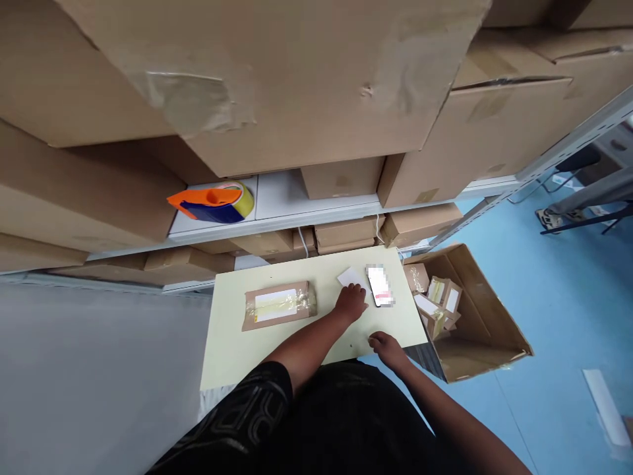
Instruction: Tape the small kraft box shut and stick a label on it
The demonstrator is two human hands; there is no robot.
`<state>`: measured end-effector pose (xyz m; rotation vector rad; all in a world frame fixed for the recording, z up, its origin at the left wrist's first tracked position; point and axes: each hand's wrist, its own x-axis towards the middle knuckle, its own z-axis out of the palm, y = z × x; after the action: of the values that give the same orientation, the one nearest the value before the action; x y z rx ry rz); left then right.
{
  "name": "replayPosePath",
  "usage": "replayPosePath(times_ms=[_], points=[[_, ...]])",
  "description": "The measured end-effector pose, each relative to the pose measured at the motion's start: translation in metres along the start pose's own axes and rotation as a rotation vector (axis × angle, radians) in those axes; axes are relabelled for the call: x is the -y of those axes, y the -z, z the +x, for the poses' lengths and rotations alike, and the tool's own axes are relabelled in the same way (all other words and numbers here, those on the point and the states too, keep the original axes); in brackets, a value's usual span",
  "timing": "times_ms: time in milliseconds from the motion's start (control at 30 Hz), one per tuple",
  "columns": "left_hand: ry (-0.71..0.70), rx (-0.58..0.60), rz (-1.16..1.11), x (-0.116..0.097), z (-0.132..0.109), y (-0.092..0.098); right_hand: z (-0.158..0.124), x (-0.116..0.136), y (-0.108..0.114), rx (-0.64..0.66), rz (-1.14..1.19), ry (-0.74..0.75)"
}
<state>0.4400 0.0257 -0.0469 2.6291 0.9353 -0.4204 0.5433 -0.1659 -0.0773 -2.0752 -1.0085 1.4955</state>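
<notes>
My left hand [351, 303] reaches over the table with its fingers curled down on the near edge of a small white slip of paper [352, 277]. Just right of it lies a phone [379, 286] with a lit screen, partly blurred. My right hand [388, 350] is at the table's front edge, thumb and fingers pressed together; whatever they may hold is too small to make out. To the left, a flat brown cardboard parcel [277, 305] rests on the table, wrapped in clear tape with a white label.
The cream table [232, 363] stands against a shelf of cardboard boxes [306, 79]. An orange and blue tape dispenser [212, 203] sits on the shelf. At right, an open carton [482, 323] holds several taped small parcels [440, 303]. A person's foot [548, 219] shows farther right.
</notes>
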Motion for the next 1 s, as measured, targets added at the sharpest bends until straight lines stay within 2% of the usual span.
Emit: replayPosePath(times_ms=[100,233,367,533,667,867,1000], points=[[0.009,0.053,0.013,0.005,0.008,-0.013,-0.002,-0.007,0.004,0.016,0.019,-0.026],[0.015,0.064,0.023,0.013,0.002,-0.021,-0.002,-0.014,0.007,0.056,0.016,-0.026],[0.009,0.053,0.034,0.020,-0.002,-0.022,0.005,-0.016,0.010,0.075,0.007,-0.021],[-0.064,-0.034,0.059,0.020,0.002,-0.021,0.016,-0.019,0.011,0.056,0.002,-0.019],[-0.074,-0.016,0.049,0.018,0.002,-0.021,0.016,-0.020,0.012,0.063,0.011,-0.027],[-0.082,0.022,0.050,0.030,-0.016,-0.023,0.015,-0.020,0.009,0.075,0.012,-0.045],[-0.115,-0.029,0.036,0.033,-0.017,-0.019,0.016,-0.016,0.006,0.083,0.008,-0.026]])
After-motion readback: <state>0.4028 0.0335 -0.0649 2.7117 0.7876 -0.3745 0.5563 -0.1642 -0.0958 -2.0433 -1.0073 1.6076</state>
